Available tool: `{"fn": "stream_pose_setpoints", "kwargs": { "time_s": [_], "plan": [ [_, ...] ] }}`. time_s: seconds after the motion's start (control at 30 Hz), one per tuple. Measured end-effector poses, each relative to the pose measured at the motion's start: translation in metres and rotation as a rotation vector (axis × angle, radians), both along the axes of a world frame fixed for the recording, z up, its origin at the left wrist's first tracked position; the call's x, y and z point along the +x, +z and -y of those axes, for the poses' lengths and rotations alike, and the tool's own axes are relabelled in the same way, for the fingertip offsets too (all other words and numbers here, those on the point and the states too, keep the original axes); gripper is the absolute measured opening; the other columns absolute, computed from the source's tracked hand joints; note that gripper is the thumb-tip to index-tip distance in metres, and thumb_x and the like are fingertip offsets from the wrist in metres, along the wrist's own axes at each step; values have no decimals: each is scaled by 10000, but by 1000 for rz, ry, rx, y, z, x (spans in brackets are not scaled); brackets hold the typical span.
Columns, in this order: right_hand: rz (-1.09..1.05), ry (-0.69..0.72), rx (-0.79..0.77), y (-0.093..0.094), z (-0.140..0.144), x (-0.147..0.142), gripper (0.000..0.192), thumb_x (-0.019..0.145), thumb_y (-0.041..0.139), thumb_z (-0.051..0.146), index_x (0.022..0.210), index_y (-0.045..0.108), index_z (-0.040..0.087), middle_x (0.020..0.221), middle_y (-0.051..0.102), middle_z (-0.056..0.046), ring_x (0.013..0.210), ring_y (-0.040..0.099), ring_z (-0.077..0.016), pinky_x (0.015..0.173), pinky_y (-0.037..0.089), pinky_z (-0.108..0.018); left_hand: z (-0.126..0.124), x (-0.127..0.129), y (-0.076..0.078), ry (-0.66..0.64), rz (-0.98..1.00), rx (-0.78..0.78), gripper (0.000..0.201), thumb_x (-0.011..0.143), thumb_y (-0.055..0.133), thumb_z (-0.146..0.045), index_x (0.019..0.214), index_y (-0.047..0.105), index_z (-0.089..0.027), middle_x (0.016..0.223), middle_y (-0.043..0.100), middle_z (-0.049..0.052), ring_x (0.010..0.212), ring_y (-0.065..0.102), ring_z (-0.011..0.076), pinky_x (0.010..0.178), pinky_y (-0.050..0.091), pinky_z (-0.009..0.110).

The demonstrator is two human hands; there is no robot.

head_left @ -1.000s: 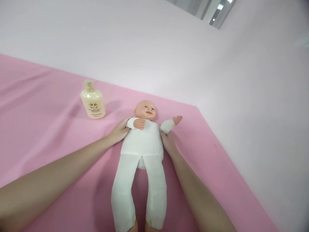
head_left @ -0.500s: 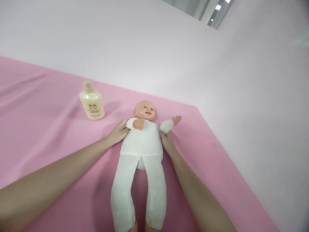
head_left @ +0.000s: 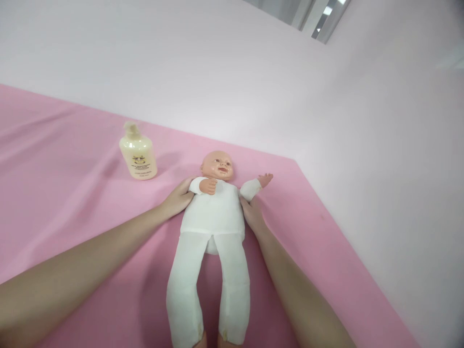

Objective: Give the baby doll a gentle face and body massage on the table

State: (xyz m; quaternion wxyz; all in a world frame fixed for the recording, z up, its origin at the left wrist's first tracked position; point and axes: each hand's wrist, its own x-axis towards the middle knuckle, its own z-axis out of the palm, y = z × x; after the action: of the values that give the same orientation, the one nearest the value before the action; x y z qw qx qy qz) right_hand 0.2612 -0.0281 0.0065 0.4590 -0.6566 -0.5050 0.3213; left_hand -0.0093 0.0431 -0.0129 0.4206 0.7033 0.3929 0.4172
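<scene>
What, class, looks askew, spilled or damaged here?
Nothing stands out. The doll lies flat on its back on the pink sheet, left hand and right hand at its sides; the pump bottle stands upright, unspilled.

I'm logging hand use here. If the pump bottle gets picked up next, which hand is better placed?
Probably the left hand: the pump bottle stands on its side of the doll; the right hand lies across the doll.

- A cream pump bottle stands upright on the pink sheet.
- A pale wall rises behind the sheet.
</scene>
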Motion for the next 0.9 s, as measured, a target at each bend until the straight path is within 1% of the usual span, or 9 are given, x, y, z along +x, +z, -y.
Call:
{"fn": "stream_pose_setpoints", "kwargs": {
  "time_s": [0.23, 0.4, 0.57, 0.77, 0.9],
  "plan": [
    [-7, 1, -1, 0, -2, 1, 407, 890, 566, 473, 1182, 705, 227, 1223, 754, -91, 1263, 651, -360, 1114, 491, -522, 0, 1, 0, 11, 2, -9, 498, 876, 518, -239, 1370, 572, -238, 1415, 626, 73, 1322, 567, 292, 1134, 443, 492],
    [-13, 9, 11, -1, -2, 1, 430, 895, 557, 480, 1221, 691, 234, 1244, 750, -84, 1258, 653, -344, 1119, 481, -525, 1, 1, 2, 11, -2, -14, 486, 890, 514, -250, 1373, 571, -231, 1419, 622, 76, 1323, 565, 295, 1138, 436, 491],
    [-21, -6, 2, -1, -1, 0, 436, 888, 571, 502, 1204, 700, 232, 1241, 753, -92, 1246, 663, -344, 1083, 503, -513, 1, 1, 2, 16, -11, -10, 484, 889, 523, -256, 1371, 570, -236, 1419, 620, 73, 1327, 558, 300, 1136, 437, 487],
    [-10, 7, -1, 0, -1, 1, 436, 902, 553, 499, 1214, 702, 233, 1236, 753, -91, 1237, 666, -331, 1104, 476, -512, 1, 0, 1, 6, -4, -9, 482, 901, 511, -252, 1380, 565, -248, 1430, 611, 68, 1349, 545, 293, 1135, 440, 481],
    [-4, 21, 6, 0, -1, 1, 439, 902, 546, 501, 1226, 694, 243, 1246, 749, -81, 1231, 669, -319, 1097, 481, -502, 1, 0, 0, 14, -1, -14, 484, 903, 515, -253, 1384, 562, -247, 1426, 611, 74, 1350, 544, 296, 1134, 439, 487]
  ]
}}
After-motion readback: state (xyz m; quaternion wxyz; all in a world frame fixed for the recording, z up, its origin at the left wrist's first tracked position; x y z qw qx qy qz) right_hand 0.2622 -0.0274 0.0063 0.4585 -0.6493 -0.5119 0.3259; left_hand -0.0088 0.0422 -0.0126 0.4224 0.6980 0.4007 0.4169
